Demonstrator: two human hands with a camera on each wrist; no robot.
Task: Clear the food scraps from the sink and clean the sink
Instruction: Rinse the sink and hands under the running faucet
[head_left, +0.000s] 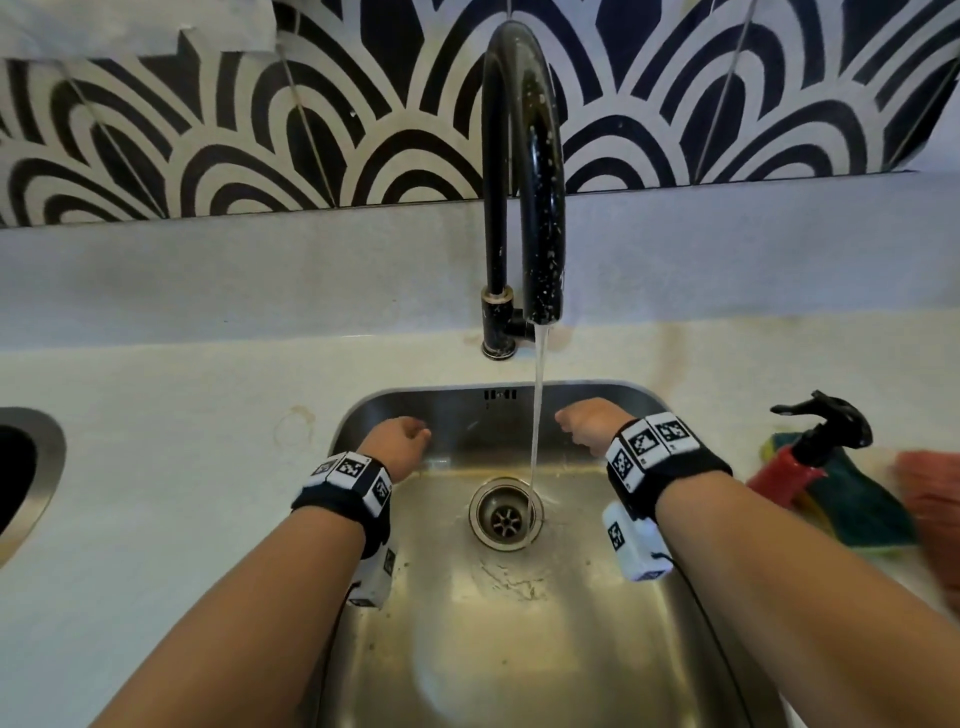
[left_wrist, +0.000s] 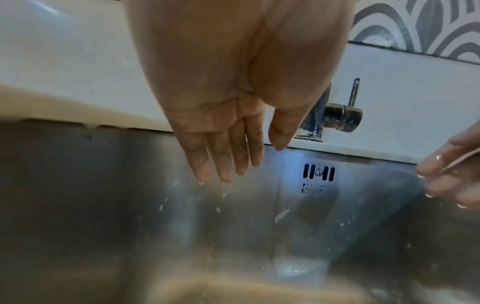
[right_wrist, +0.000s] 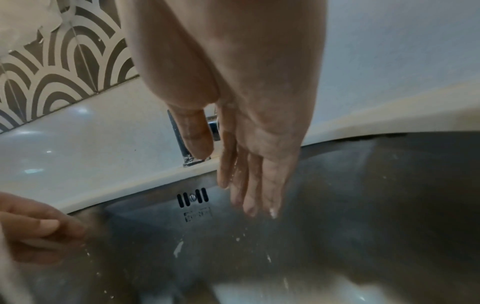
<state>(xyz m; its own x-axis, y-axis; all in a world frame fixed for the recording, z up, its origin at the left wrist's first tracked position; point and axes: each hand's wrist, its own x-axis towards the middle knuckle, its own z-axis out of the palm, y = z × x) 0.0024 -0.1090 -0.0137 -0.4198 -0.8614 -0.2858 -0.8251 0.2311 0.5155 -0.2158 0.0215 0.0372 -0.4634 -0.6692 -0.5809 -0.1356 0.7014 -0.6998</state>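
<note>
Both wet hands hang over the stainless steel sink (head_left: 519, 649), left hand (left_wrist: 228, 115) and right hand (right_wrist: 249, 123) with fingers straight, loosely together, holding nothing. Water from the black curved tap (head_left: 524, 171) hits the round drain (head_left: 505, 514) at twelve o'clock. Looks like rinsing; next, probably shut off the tap.

Left hand (left_wrist: 233, 107) palm toward camera, fingers (left_wrist: 226, 156) straight, close together, pointing down into steel sink (left_wrist: 103, 205); holds nothing. Water drops falling off the fingertips. Overflow slots (left_wrist: 319, 172) on the back wall just right of the fingertips, white flecks on the wall below them. Black tap base (left_wrist: 335, 115) behind the thumb, on the white counter (left_wrist: 64, 78). Right hand (left_wrist: 451, 172) at far right edge, wet, fingers loosely bent.
</note>
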